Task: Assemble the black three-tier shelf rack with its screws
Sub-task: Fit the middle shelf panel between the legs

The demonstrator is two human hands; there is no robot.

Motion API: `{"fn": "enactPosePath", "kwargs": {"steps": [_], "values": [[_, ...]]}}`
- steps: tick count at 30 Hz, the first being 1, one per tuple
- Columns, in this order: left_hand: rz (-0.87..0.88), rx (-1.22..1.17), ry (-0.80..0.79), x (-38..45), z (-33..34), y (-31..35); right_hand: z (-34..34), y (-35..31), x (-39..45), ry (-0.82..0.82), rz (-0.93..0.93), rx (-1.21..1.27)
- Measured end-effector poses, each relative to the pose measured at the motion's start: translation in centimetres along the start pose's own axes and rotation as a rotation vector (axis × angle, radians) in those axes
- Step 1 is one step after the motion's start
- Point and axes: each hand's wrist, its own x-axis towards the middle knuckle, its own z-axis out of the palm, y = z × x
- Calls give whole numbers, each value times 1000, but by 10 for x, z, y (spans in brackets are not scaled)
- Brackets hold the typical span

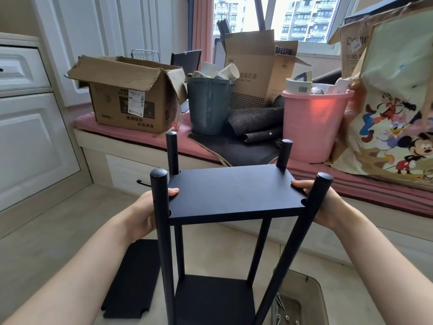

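The rack [210, 242] stands at centre, its middle shelf [234, 191] gripped at nine o'clock by the left hand [145, 212] and at three o'clock by the right hand [328, 202]. The shelf seems to be being seated between the four posts; a spare shelf [133, 277] lies at seven o'clock. Next, screws [281, 306] in the tray [314, 292] at five o'clock will likely be needed.
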Motion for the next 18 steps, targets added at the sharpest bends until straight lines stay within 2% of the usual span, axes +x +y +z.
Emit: {"fn": "enactPosePath", "kwargs": {"steps": [5,11,18], "values": [[-25,-6,10,0,-1,-2,-7,2,7,99,56,-122],[-17,-21,-17,5,-7,-6,-9,10,14,60,77,-108],[-116,37,12,5,-8,-26,-13,36,18,132,188,-190]]}}
